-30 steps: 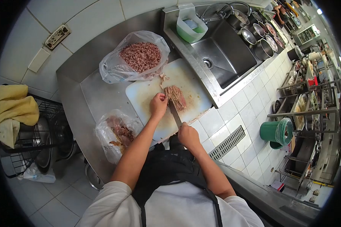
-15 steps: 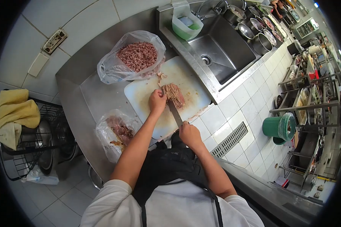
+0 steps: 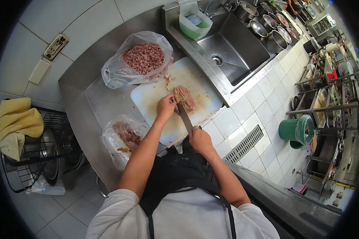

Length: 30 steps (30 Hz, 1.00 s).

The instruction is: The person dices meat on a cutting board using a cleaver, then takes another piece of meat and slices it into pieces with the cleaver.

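Note:
A pile of sliced meat (image 3: 184, 98), cut into thin strips, lies on the white cutting board (image 3: 151, 103). My left hand (image 3: 166, 106) is closed, its curled fingertips pressed to the left edge of the pile. Wrapped round a knife's handle is my right hand (image 3: 200, 140). The broad knife blade (image 3: 185, 118) points away from me, its tip against the near edge of the meat. Small scraps (image 3: 169, 79) sit beyond the pile on the board.
An open plastic bag of diced meat (image 3: 143, 58) stands behind the board. Another bag with meat pieces (image 3: 125, 137) lies by my left forearm. To the right are a sink (image 3: 237, 47), a green-bottomed container (image 3: 194, 28) and several metal pots (image 3: 276, 43).
The view has shifted slightly. The knife tip has drawn back a little toward the near edge of the meat. My left hand stays at the pile's left edge.

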Available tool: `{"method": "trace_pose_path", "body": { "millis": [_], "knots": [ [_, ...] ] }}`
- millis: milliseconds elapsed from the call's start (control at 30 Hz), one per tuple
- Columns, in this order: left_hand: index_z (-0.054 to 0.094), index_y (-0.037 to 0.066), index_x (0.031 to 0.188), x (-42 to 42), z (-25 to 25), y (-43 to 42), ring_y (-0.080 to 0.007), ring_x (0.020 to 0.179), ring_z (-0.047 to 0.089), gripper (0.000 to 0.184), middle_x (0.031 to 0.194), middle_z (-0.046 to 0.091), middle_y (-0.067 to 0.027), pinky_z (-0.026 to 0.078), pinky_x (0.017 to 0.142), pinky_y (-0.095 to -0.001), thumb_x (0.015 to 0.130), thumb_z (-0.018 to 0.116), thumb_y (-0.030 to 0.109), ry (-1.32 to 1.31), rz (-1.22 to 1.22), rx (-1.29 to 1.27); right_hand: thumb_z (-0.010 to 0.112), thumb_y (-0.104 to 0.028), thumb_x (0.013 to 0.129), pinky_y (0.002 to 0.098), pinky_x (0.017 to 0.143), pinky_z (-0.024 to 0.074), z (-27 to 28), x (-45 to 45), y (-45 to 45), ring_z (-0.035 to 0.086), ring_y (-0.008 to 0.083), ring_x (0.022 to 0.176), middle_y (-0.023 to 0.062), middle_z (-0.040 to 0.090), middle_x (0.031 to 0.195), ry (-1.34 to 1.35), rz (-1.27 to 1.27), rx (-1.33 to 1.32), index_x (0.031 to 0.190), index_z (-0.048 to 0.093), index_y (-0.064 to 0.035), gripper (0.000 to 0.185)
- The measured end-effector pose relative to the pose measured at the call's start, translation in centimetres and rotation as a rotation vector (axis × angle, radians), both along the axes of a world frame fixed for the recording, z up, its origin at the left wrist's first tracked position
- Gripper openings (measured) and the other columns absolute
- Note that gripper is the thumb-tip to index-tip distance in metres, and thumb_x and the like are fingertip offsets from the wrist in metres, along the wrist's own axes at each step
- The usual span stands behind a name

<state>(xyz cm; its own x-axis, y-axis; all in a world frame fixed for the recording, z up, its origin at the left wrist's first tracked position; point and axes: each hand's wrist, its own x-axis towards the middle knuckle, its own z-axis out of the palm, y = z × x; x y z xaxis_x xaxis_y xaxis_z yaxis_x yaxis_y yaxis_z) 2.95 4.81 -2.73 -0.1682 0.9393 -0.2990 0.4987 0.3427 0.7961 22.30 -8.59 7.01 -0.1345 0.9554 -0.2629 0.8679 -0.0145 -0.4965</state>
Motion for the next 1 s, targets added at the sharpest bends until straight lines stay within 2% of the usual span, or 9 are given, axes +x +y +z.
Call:
{"method": "trace_pose_path", "body": {
  "millis": [67, 167, 267, 367, 467, 867, 1000],
  "knots": [
    [0.074, 0.009, 0.123, 0.3, -3.4, -0.5, -0.0303, 0.085, 0.074, 0.042, 0.089, 0.077, -0.0115, 0.058, 0.079, -0.0423, 0.082, 0.077, 0.018, -0.118, 0.062, 0.021, 0.057, -0.017, 0.099, 0.0571, 0.063, 0.0557, -0.1, 0.0, -0.2, 0.07, 0.047, 0.069, 0.0278, 0.068, 0.07, -0.005, 0.004, 0.018, 0.09, 0.058, 0.0033, 0.022],
    [0.07, 0.003, 0.125, 0.6, -4.3, -1.1, -0.0141, 0.069, 0.07, 0.034, 0.087, 0.073, -0.0067, 0.06, 0.058, -0.0292, 0.091, 0.072, 0.002, -0.097, 0.11, 0.112, 0.058, -0.016, 0.099, 0.0561, 0.06, 0.0552, 0.3, -0.3, -0.3, 0.07, 0.0463, 0.066, 0.0272, 0.067, 0.068, -0.004, 0.013, 0.059, 0.09, 0.057, 0.003, 0.021],
    [0.072, 0.001, 0.114, 0.6, -5.6, -1.7, -0.0143, 0.068, 0.071, 0.024, 0.086, 0.073, -0.0074, 0.06, 0.058, -0.0296, 0.09, 0.073, 0.002, -0.111, 0.174, 0.153, 0.059, -0.015, 0.099, 0.0553, 0.057, 0.0547, 0.8, -0.8, -0.3, 0.069, 0.0455, 0.063, 0.0267, 0.067, 0.067, -0.002, 0.003, 0.099, 0.09, 0.056, 0.0025, 0.02],
    [0.074, 0.005, 0.097, 0.9, -3.6, -2.1, -0.0261, 0.079, 0.075, 0.014, 0.086, 0.077, -0.0111, 0.058, 0.075, -0.0389, 0.085, 0.078, 0.013, -0.224, 0.222, 0.06, 0.058, -0.015, 0.1, 0.0546, 0.056, 0.0545, 0.8, -1.3, 0.3, 0.069, 0.0449, 0.062, 0.0261, 0.066, 0.066, -0.006, -0.007, 0.131, 0.09, 0.056, 0.0019, 0.02],
    [0.074, 0.004, 0.095, 1.2, -4.2, -2.2, -0.0259, 0.079, 0.075, 0.014, 0.084, 0.076, -0.0111, 0.058, 0.075, -0.0385, 0.086, 0.078, 0.014, -0.19, 0.254, 0.066, 0.058, -0.015, 0.1, 0.0539, 0.056, 0.0546, 0.3, -1.9, 1.3, 0.069, 0.0443, 0.061, 0.026, 0.067, 0.066, 0.009, -0.006, 0.152, 0.089, 0.056, 0.0017, 0.02],
    [0.076, 0.003, 0.091, 2.0, -0.8, -3.3, -0.028, 0.075, 0.075, 0.015, 0.082, 0.077, -0.0138, 0.057, 0.07, -0.039, 0.089, 0.076, 0.018, -0.086, 0.264, 0.182, 0.058, -0.015, 0.1, 0.0572, 0.059, 0.0545, -2.2, -3.2, 2.3, 0.068, 0.0477, 0.063, 0.0283, 0.067, 0.068, 0.062, -0.025, 0.15, 0.089, 0.055, 0.002, 0.021],
    [0.076, 0.004, 0.088, 1.9, -1.0, -3.2, -0.0291, 0.075, 0.075, 0.013, 0.081, 0.076, -0.0144, 0.057, 0.07, -0.0394, 0.088, 0.076, 0.016, -0.095, 0.269, 0.113, 0.057, -0.013, 0.099, 0.055, 0.059, 0.0557, -3.0, -3.7, 3.4, 0.069, 0.0463, 0.064, 0.028, 0.068, 0.069, 0.025, -0.002, 0.175, 0.092, 0.056, 0.0029, 0.018]
  ]
}}
